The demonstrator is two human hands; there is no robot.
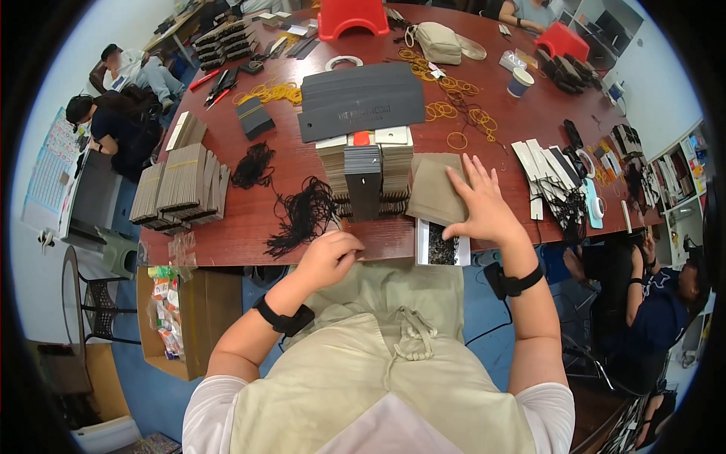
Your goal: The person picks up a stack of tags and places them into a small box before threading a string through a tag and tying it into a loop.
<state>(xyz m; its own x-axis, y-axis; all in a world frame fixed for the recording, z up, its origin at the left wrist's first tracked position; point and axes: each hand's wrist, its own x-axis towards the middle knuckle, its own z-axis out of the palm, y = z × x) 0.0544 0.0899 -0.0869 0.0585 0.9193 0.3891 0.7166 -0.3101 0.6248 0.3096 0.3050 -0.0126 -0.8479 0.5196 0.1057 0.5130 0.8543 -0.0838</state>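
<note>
My right hand [484,203] is spread out, its fingers at the right edge of a pile of brown card sheets [437,184]. The pile partly covers a white box [442,256] holding small black pieces, and my thumb is over that box. At the table's front edge, my left hand [329,259] has its fingers curled in; whatever they may hold is hidden. Beyond it stand upright stacks of tags [397,163], with a dark grey stack [363,181] in front. Large dark grey cards [361,98] lie fanned behind them. Black strings [302,219] lie beyond my left hand.
Bundled brown tags [181,181] stand at the left. Yellow rubber bands [454,91] and a paper cup [519,82] lie farther back. White tags with black strings [546,178] are at the right. A cardboard box [200,318] stands below the table's left edge. Other people sit nearby.
</note>
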